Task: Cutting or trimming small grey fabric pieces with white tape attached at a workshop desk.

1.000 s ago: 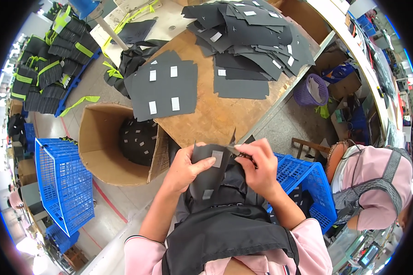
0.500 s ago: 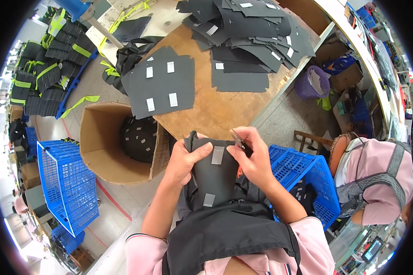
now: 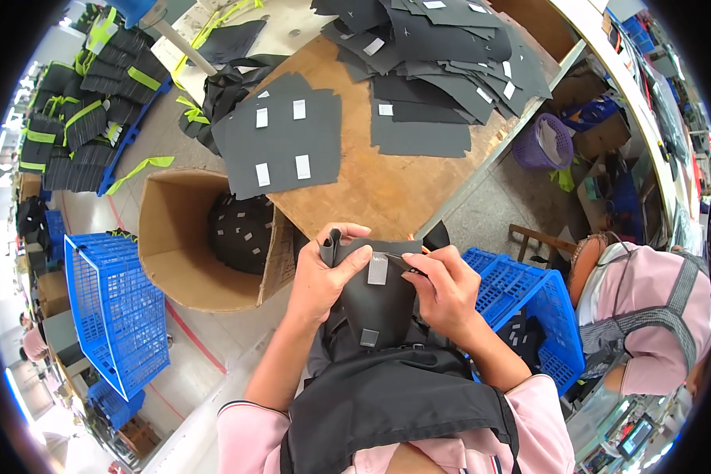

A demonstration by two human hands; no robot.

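My left hand is closed on a dark grey fabric panel, its thumb pressed on the front beside the upper white label. The panel's upper left edge curls over at those fingers. Two pale patches show on it: a white label near the top and a smaller patch low down, near my lap. My right hand pinches small dark thread snips, mostly hidden by the fingers. Their thin tip lies at the top edge of the white label.
Ahead stands a brown worktable with a labelled grey panel and a pile of panels. A cardboard box is at left, blue crates on both sides. Another person in pink sits at right.
The snips have swung from pointing up beside the panel to lying across the label's top. My right hand has turned with them. The panel's top edge has folded back more.
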